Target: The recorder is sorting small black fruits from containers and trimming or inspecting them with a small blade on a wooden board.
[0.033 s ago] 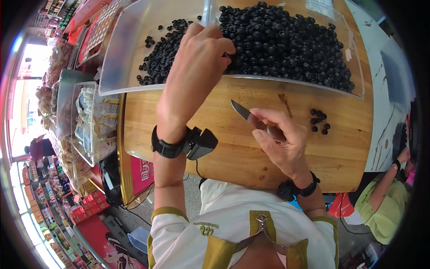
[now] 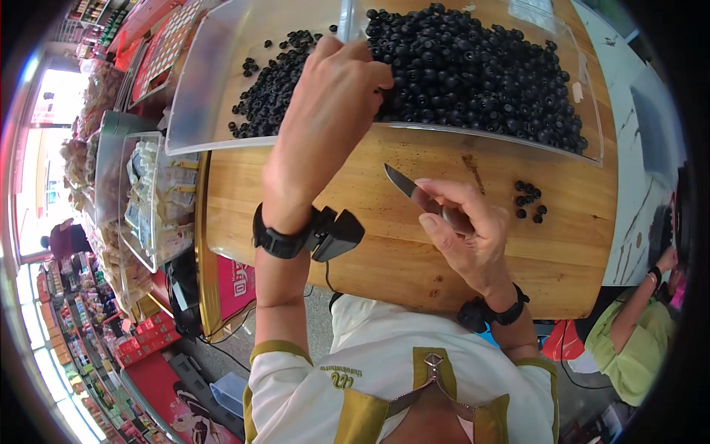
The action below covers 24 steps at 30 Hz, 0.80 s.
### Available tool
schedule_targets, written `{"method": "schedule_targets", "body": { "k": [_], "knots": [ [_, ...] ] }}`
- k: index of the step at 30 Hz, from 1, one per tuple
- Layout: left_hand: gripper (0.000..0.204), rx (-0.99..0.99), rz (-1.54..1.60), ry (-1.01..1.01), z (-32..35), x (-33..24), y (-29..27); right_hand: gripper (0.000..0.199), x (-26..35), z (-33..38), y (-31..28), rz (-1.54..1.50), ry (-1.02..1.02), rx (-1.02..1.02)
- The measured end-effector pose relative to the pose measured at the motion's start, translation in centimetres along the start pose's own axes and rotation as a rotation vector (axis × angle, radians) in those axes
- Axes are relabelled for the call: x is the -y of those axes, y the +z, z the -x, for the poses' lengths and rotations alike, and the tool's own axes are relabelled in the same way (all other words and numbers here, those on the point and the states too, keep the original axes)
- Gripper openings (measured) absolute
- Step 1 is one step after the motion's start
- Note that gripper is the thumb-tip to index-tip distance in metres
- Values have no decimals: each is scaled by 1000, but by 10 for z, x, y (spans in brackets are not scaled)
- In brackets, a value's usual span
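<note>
A wide clear plastic bin point(image 2: 222, 142) lies across the far side of the wooden table, with dark round berries, like blueberries, on both sides of a clear upright strip point(image 2: 345, 21). The right heap point(image 2: 473, 74) is larger; the left heap point(image 2: 270, 100) is smaller. My left hand point(image 2: 336, 85) reaches over the bin's near rim between the heaps, fingers curled and thumb drawn in; its fingertips and anything in them are mostly hidden. Over the table, my right hand point(image 2: 473, 229) grips a small knife point(image 2: 403, 181), its pointed blade toward the far left.
Several loose berries point(image 2: 528, 198) lie right of the knife on the wooden table point(image 2: 355, 244). Brown specks and a stain mark the wood. A bin of packets point(image 2: 151, 200) stands left of the table. At far right are a marbled surface point(image 2: 629, 148) and a person in green point(image 2: 640, 333).
The whole view has shifted very slightly. My hands and the knife hold nearly the same positions over the bin and table.
</note>
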<state>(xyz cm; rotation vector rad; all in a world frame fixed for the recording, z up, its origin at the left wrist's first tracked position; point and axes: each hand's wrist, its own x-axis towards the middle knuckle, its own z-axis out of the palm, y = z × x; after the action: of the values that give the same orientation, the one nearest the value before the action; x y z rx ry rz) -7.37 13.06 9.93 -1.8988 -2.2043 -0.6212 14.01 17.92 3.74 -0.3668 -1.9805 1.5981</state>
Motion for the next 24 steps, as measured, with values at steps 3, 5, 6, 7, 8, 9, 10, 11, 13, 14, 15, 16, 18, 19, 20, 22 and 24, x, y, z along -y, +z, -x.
{"method": "schedule_targets", "body": {
  "k": [3, 5, 6, 7, 8, 9, 10, 11, 13, 14, 15, 16, 18, 19, 20, 22, 24],
  "knots": [
    [18, 69, -107, -5, -5, 1, 8, 32, 3, 1, -2, 18, 15, -1],
    [18, 77, -91, -5, -7, 4, 9, 32, 2, 1, 0, 19, 30, 12],
    [18, 87, -76, -2, -7, 4, 7, 30, -2, 1, 3, -79, 1, -21],
    [18, 90, -83, -10, -7, 5, 6, 28, -3, 1, 5, -177, -27, -55],
    [19, 79, -68, 0, -5, 8, 6, 28, -2, 2, 2, -182, -27, -47],
    [19, 66, -50, 14, -5, 11, 7, 29, 1, 5, -6, -497, 118, 61],
    [19, 65, -52, 8, -5, 14, 8, 34, 7, 6, -12, -812, 267, 171],
    [15, 3, 9, 61, -4, 17, 9, 53, 15, 8, -11, -895, 229, 194],
    [11, -58, 66, 107, -3, 14, 3, 69, 44, 12, -7, -1477, 328, 192],
    [13, -27, 148, 21, -6, 1, -13, 64, 58, 9, -12, -1559, 318, 325],
    [15, 5, 219, -74, -4, -6, -21, 63, 67, 4, -17, -1646, 307, 472],
    [15, 5, 204, -91, 3, -9, -21, 63, 79, 3, -27, -1658, 316, 491],
    [18, -160, 308, -102, 13, -17, -25, 73, 100, 9, -47, -1450, 522, 557],
    [19, -133, 302, -158, 15, -25, -31, 73, 95, 11, -49, -1461, 524, 572],
    [19, -136, 301, -139, 14, -33, -30, 72, 104, 9, -42, -1414, 502, 548],
    [19, -454, 407, -47, 35, -29, -20, 71, 80, 48, -88, -1355, 505, 572],
    [25, -525, 383, 25, 56, -26, -29, 70, 97, 37, -24, -1301, 516, 577]
  ]
}}
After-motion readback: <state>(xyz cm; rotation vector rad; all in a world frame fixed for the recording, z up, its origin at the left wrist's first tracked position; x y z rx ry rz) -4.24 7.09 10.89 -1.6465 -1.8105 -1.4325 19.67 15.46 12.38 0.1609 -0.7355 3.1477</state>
